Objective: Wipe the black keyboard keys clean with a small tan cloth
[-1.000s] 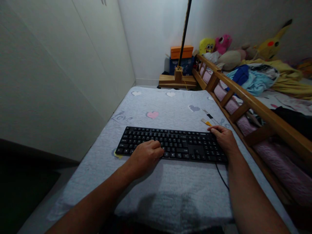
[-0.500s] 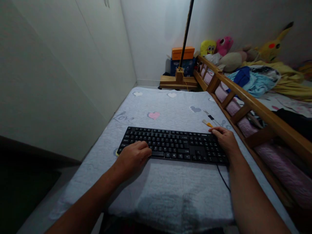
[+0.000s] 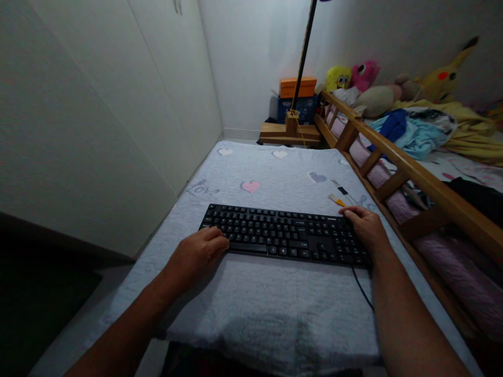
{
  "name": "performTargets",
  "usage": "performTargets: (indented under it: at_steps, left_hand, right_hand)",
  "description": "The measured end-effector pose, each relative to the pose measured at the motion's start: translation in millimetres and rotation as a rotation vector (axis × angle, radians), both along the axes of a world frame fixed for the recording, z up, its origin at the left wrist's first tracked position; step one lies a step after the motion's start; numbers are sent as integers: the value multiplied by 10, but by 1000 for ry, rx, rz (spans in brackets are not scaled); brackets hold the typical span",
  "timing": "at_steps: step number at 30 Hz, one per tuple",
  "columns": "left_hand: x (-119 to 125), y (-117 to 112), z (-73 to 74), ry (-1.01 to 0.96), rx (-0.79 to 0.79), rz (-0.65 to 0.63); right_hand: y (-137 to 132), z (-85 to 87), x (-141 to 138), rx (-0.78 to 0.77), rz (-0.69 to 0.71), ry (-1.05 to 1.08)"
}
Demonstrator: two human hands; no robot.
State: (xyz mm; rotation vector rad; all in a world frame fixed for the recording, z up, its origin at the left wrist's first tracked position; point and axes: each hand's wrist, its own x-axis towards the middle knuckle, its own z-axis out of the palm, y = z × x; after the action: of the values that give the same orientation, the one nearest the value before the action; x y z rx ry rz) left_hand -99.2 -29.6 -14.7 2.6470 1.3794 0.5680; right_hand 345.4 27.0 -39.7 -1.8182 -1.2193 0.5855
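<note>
A black keyboard (image 3: 255,230) lies flat on a pale cloth printed with hearts, its cable (image 3: 362,289) coming out at the near right. My left hand (image 3: 200,251) rests on the keyboard's near left corner, its fingers curled and pressed together over the keys. Whatever those fingers might hold is hidden beneath them. At the other end, my right hand (image 3: 363,225) grips the keyboard's right side, with thumb and fingertips at the far corner. Just beyond that hand lie a flat brush (image 3: 337,200) with a yellow handle and a thin tool with a black collar (image 3: 343,191).
Along the right runs a wooden bed rail (image 3: 408,159), with clothes and plush toys behind it. A white cabinet (image 3: 157,104) stands on the left. Beyond the cloth (image 3: 271,298), a wooden stand (image 3: 291,133) carries a dark pole beside stacked boxes (image 3: 297,88).
My left hand has slid left along the keyboard's near edge, uncovering more of the space bar. My right hand keeps its hold on the right end. The view has shifted slightly.
</note>
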Motion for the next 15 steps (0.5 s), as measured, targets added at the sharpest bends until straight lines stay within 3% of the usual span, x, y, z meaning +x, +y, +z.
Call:
performTargets:
  at_steps: [15]
  left_hand:
    - [-156,-10,-134,-14,13,17]
  right_hand:
    - [11,-24,20,31,20,-38]
